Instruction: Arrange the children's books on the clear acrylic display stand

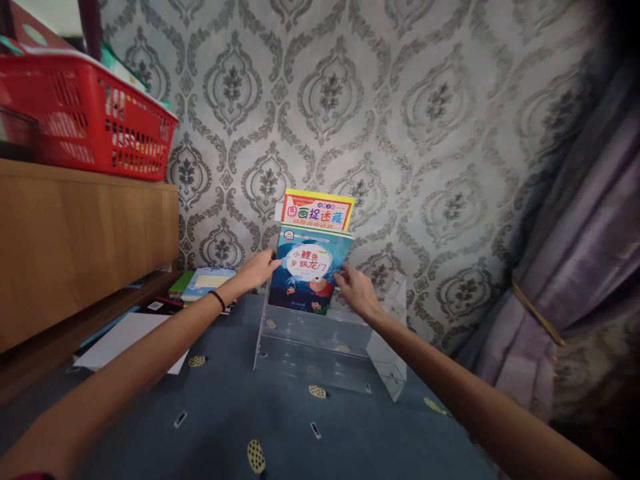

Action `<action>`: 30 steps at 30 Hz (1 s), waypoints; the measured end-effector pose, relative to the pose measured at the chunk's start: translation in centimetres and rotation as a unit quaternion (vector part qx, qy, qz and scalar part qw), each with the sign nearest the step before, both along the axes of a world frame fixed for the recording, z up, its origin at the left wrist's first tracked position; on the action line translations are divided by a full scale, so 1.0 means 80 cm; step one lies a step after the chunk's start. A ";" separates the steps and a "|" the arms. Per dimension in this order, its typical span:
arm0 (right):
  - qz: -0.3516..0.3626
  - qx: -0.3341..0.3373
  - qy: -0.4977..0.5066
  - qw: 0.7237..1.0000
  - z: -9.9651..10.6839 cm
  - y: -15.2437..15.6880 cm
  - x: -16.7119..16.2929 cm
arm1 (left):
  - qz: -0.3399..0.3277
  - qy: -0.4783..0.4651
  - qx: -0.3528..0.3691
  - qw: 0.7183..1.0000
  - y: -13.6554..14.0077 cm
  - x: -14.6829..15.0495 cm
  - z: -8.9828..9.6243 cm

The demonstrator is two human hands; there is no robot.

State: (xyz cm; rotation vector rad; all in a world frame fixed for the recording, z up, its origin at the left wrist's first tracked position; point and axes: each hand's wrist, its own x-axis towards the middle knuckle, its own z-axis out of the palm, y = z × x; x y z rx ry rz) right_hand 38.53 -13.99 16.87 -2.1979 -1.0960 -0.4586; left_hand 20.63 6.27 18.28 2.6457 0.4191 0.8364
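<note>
The left hand (256, 269) and right hand (358, 289) have their fingers (273, 265) clamped on opposite side edges of the blue book (305, 287), which tilts back between them. A yellow-edged book (320, 207) rises behind it, above the fingers; below them stands a clear rack (315, 333).

Blue picture book (303, 290), closed, cover facing out, white oval with Chinese title, fish art; frame centre, roughly upright, top tipped slightly right. Yellow-and-red book (320, 208) sticks up behind it, lower part hidden. Clear tiered rack (389, 363), lower centre, upright.
</note>
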 end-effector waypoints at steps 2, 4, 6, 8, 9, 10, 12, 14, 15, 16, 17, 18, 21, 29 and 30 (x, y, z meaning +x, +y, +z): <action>0.012 0.009 0.019 1.000 -0.003 0.000 0.003 | -0.003 -0.007 -0.009 1.000 0.000 -0.002 -0.003; 0.024 0.018 0.038 0.999 -0.007 0.000 0.006 | -0.007 -0.015 -0.019 1.000 0.000 -0.005 -0.008; 0.034 0.028 0.054 0.998 -0.011 -0.001 0.009 | -0.012 -0.024 -0.030 0.999 0.000 -0.007 -0.014; 0.040 0.039 0.068 0.996 -0.014 0.000 0.010 | -0.018 -0.033 -0.040 0.998 0.001 -0.009 -0.021; 0.043 0.044 0.075 0.995 -0.015 0.000 0.010 | -0.021 -0.038 -0.045 0.998 0.001 -0.009 -0.025; 0.046 0.050 0.082 0.994 -0.016 0.000 0.010 | -0.024 -0.042 -0.050 0.998 0.001 -0.009 -0.028; 0.051 0.061 0.096 0.992 -0.017 0.000 0.009 | -0.029 -0.053 -0.057 0.997 0.002 -0.010 -0.036; 0.053 0.069 0.106 0.991 -0.018 -0.001 0.008 | -0.032 -0.065 -0.061 0.996 0.002 -0.012 -0.043; 0.054 0.073 0.109 0.990 -0.019 -0.001 0.007 | -0.033 -0.071 -0.063 0.995 0.002 -0.013 -0.046; 0.056 0.077 0.114 0.989 -0.019 -0.001 0.007 | -0.035 -0.077 -0.063 0.994 0.002 -0.015 -0.050; 0.059 0.085 0.121 0.987 -0.020 -0.002 0.007 | -0.038 -0.083 -0.064 0.994 0.002 -0.016 -0.053; 0.063 0.096 0.130 0.985 -0.021 -0.002 0.008 | -0.041 -0.088 -0.063 0.993 0.002 -0.018 -0.057; 0.075 0.122 0.160 0.977 -0.023 -0.002 0.007 | -0.050 -0.099 -0.061 0.992 0.000 -0.019 -0.067; 0.082 0.131 0.189 0.970 -0.026 -0.001 -0.001 | -0.065 -0.114 -0.066 0.989 -0.002 -0.016 -0.081; 0.082 0.130 0.193 0.969 -0.027 -0.001 -0.001 | -0.072 -0.114 -0.072 0.988 -0.001 -0.016 -0.081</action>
